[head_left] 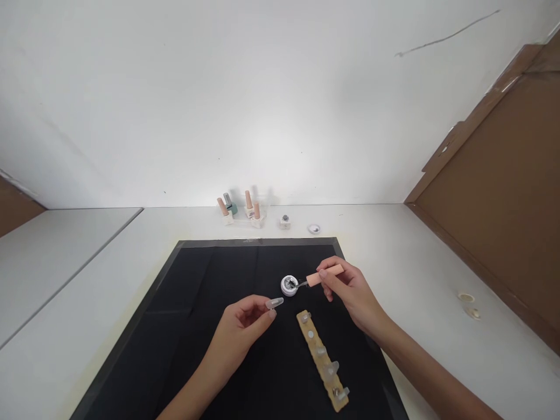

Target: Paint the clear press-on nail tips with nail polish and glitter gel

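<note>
Between the thumb and forefinger of my left hand [245,319] is a clear false nail [275,303], its tip pointing right. My right hand [350,289] grips a nail polish brush [318,277] by its peach handle. The brush's dark end reaches into a small round white pot [289,286] with silvery-grey contents, standing on the black cloth. Nearer to me, below the pot, a tan wavy-edged nail stand [315,347] lies at a slant. Several clear false nails [331,368] sit along it, and one spot shows a bare pale disc.
Along the back stand several polish bottles [223,209], one of them green with a grey cap, and a small open bottle [284,222]. A white lid [314,228] lies to their right. Two small round pieces [466,297] lie at far right, near a brown cardboard panel [494,192].
</note>
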{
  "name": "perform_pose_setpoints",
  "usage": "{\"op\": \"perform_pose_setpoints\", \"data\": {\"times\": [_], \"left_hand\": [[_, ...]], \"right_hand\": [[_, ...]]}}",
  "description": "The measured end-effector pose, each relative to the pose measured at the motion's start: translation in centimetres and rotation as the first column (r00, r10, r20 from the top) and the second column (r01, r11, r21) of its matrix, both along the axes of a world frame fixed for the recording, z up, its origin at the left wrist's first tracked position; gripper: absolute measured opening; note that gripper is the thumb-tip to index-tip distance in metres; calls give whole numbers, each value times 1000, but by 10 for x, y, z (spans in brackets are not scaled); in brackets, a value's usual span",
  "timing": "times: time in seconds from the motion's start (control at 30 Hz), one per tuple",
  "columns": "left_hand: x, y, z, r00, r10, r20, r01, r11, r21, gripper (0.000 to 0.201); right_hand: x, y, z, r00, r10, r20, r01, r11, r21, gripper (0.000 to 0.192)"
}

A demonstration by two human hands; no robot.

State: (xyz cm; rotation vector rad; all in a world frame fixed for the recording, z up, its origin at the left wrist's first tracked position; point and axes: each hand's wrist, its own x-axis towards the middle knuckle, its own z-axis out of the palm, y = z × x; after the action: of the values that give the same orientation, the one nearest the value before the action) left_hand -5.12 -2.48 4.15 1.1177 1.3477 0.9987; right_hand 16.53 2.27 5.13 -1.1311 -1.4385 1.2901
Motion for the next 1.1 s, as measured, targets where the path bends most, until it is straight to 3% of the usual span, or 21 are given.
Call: {"op": "perform_pose_setpoints", "data": {"times": [0.23, 0.37, 0.67, 1.1], "left_hand": [[7, -13, 6, 989, -118, 86, 116, 993, 26, 16], [8, -19, 8, 984, -149, 99, 145, 988, 50, 14], [5, -17, 3, 973, -191, 130, 182, 980, 80, 7], [5, -18, -3, 967, -212, 145, 188, 969, 162, 9]], "right_hand": [[-2, -26, 9, 989, 63, -130, -69, 997, -42, 38], [-3, -37, 9, 969, 172, -179, -170, 985, 26, 26], [-5, -39, 6, 959, 278, -61, -265, 950, 165, 13], [5, -36, 9, 966, 260, 3, -251, 931, 266, 7]]}}
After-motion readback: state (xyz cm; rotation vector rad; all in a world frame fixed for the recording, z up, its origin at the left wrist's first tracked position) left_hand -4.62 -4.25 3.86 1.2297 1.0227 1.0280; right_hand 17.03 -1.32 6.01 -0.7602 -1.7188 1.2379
